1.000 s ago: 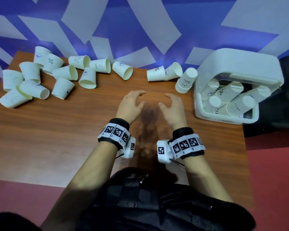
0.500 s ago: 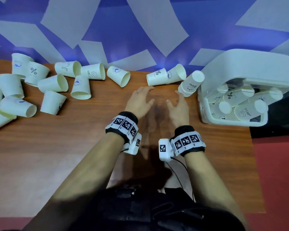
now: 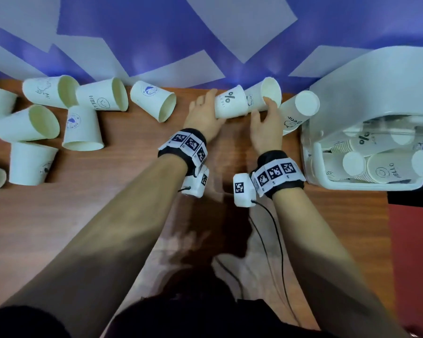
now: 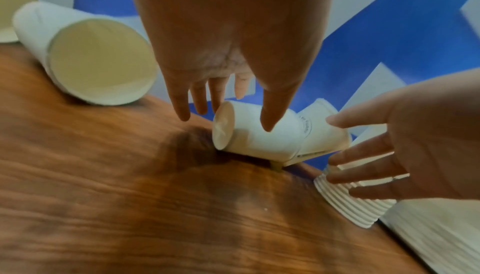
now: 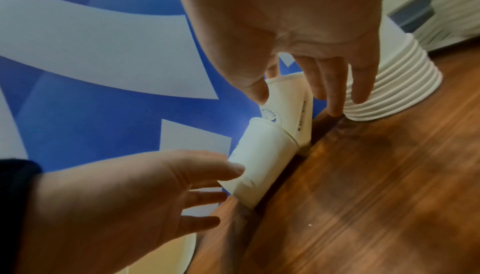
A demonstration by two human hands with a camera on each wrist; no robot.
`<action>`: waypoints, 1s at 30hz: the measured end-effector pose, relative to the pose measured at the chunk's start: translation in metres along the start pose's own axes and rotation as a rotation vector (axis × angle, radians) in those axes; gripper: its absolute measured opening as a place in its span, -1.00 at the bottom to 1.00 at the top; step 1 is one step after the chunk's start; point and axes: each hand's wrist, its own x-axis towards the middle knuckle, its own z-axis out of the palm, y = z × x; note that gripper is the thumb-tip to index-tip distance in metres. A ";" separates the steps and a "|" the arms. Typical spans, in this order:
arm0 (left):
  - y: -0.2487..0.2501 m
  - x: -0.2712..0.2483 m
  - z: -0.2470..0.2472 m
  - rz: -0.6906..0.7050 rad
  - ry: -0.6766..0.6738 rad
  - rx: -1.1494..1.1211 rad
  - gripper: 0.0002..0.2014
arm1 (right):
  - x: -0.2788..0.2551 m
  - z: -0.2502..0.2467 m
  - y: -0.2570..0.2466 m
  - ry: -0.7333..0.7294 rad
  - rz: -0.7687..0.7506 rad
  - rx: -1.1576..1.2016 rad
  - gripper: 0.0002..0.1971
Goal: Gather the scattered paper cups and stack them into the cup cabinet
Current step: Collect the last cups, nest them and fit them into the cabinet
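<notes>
While lying at the table's far edge: "%" cup [image 3: 230,103], its mouth toward a second cup [image 3: 263,97] beside it.
Left hand [image 3: 203,115]: fingers spread, thumb on "%" cup; grip unclear.
Right hand [image 3: 264,128]: fingers extended at second cup's rim.
Wrist views only: ribbed rims of cup stack [image 4: 348,206].
Head view only: cup cabinet [image 3: 366,123], cups reading "HELLO".
</notes>
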 end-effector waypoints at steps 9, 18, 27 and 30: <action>-0.020 -0.042 0.009 -0.021 0.086 -0.236 -0.31 | -0.022 -0.004 -0.002 0.053 -0.067 0.051 -0.84; -0.014 -0.138 -0.013 0.058 0.291 -0.488 -0.41 | -0.100 -0.053 -0.033 0.127 -0.072 0.241 -0.68; 0.047 -0.197 -0.019 0.289 0.228 -0.596 -0.44 | -0.171 -0.134 -0.034 0.227 0.005 0.448 -0.76; 0.069 -0.211 -0.010 0.357 0.174 -0.595 -0.42 | -0.186 -0.159 -0.028 0.249 -0.002 0.578 -0.74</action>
